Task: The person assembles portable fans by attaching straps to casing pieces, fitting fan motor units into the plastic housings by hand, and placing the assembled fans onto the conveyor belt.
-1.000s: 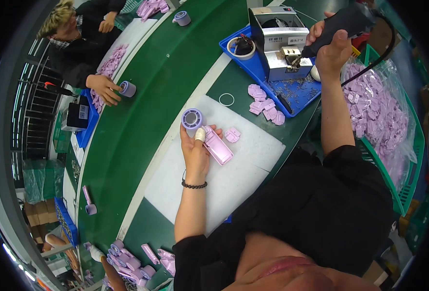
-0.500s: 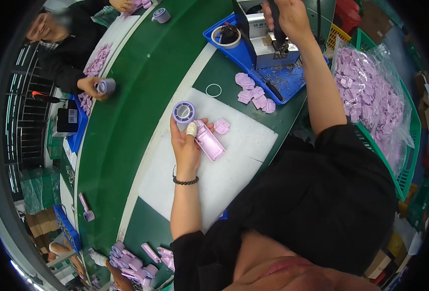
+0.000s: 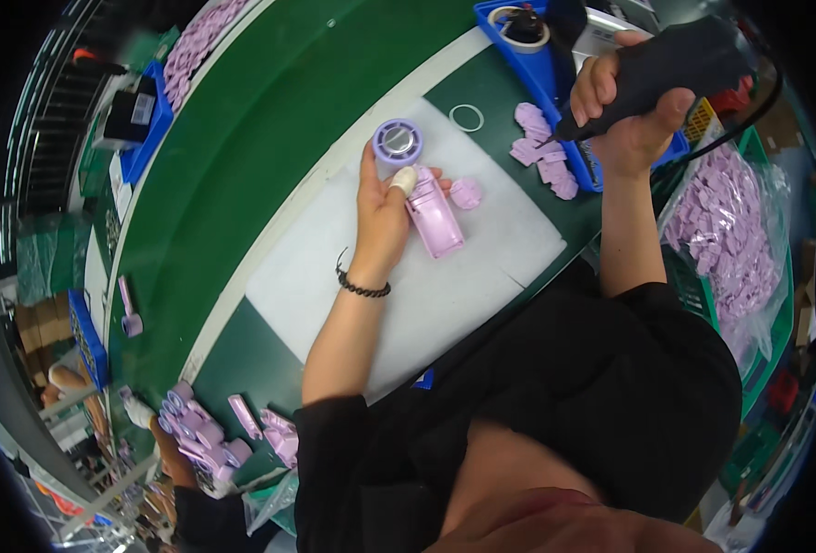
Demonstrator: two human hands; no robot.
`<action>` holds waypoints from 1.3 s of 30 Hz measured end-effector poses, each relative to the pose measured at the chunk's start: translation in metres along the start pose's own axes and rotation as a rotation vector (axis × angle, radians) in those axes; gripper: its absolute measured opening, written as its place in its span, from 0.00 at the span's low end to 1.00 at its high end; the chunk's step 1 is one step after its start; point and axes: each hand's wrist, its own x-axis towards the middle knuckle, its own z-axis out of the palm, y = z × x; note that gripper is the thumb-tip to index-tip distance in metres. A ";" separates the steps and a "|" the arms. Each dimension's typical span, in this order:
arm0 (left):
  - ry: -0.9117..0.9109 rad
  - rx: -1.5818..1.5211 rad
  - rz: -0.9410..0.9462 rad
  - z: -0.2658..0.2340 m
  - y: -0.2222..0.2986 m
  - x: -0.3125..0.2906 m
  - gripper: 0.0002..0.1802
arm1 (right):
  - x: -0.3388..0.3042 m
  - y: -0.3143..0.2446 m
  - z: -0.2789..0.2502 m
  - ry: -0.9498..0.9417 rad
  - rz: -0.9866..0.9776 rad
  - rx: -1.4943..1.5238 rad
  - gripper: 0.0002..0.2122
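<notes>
My left hand (image 3: pixel 386 219) grips a pink plastic handheld-fan body over the white foam mat; the thumb wears a white finger cover. The body's round lilac head (image 3: pixel 398 142) points away from me, and its open hollow handle (image 3: pixel 437 221) lies toward me. A small pink plastic piece (image 3: pixel 466 193) rests on the mat beside my fingertips. In my right hand (image 3: pixel 636 115) is a black electric screwdriver (image 3: pixel 670 76), its thin tip pointing left above several loose pink pieces (image 3: pixel 555 170). Whether a screw sits on the tip is too small to tell.
A blue tray (image 3: pixel 528 69) holds a tape roll and a metal box at the back. The green conveyor (image 3: pixel 233 157) curves along the left, carrying one pink part (image 3: pixel 129 309). Finished-looking pink fans (image 3: pixel 196 429) pile at lower left, near another person's gloved hand (image 3: pixel 138 412). A bag of pink pieces (image 3: pixel 726 230) stands right.
My right hand has drawn the screwdriver away from the metal box, toward me and the loose pink pieces. The left hand keeps its hold on the fan body. The whole view has shifted.
</notes>
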 end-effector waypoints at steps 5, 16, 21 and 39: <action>-0.013 0.001 0.011 0.000 0.002 0.000 0.33 | 0.002 0.043 0.039 -0.195 -0.038 0.244 0.39; -0.058 0.159 0.083 0.000 0.009 -0.001 0.38 | -0.006 0.094 0.071 -0.280 0.050 0.341 0.41; -0.056 0.153 0.088 0.000 0.010 -0.003 0.39 | -0.005 0.100 0.072 -0.314 0.017 0.351 0.42; -0.049 0.342 0.138 -0.001 0.005 -0.004 0.38 | -0.016 0.102 0.074 -0.275 0.035 0.180 0.41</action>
